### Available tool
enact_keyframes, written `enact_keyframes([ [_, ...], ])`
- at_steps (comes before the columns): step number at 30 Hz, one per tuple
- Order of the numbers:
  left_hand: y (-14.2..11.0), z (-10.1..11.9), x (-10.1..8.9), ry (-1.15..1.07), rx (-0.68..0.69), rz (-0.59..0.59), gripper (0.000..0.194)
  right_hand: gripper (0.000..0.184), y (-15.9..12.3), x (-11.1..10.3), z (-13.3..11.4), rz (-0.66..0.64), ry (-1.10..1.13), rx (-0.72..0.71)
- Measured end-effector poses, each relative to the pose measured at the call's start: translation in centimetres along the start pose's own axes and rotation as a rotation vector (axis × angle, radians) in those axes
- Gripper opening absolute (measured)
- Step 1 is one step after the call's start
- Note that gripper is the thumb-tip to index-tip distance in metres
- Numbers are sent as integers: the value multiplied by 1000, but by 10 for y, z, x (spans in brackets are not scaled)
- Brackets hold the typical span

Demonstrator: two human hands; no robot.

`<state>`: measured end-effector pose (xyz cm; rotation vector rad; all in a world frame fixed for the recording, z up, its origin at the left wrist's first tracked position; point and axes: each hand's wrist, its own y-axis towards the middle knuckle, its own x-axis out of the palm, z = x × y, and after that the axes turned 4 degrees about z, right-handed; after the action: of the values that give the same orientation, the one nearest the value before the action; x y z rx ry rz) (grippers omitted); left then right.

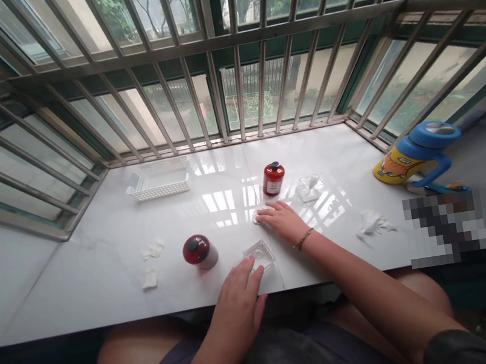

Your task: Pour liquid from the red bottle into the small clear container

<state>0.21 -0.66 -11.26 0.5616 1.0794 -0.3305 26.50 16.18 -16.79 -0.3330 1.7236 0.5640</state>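
Note:
My left hand (239, 301) lies flat with fingers stretched out at the near edge of the white sill (103, 288), its fingertips touching a small clear square dish (259, 256). My right hand (282, 221) rests palm down further in, fingers extended over a small white pad (257, 216); a bracelet is on its wrist. A dark red bottle with a black cap (273, 178) stands upright just beyond the right hand. A second dark red bottle (199, 252) stands left of the dish.
A white plastic basket (159, 181) sits at the back left. A clear wrapper (310, 187) lies right of the upright bottle. White scraps (152, 249) and crumpled tissue (373, 224) lie about. A yellow and blue cup (417, 157) lies at the right. Metal window bars (215, 89) close the back.

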Motion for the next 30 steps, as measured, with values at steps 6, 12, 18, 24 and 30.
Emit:
enact_keyframes([
  [6, -1, 0, 2, 5, 8, 8, 57, 56, -46, -20, 47, 12, -84, 212],
  [12, -2, 2, 2, 25, 2, 2, 58, 59, -27, -17, 37, -35, -75, 150],
  [18, -3, 4, 2, 39, -5, -33, 62, 60, 46, -4, -12, -113, 11, -85],
  [24, -2, 8, 0, 30, -29, -58, 62, 47, 135, -7, -55, -253, 27, -259],
  [30, 0, 11, 5, 72, -55, -63, 59, 32, 227, -10, -134, -454, 8, -398],
])
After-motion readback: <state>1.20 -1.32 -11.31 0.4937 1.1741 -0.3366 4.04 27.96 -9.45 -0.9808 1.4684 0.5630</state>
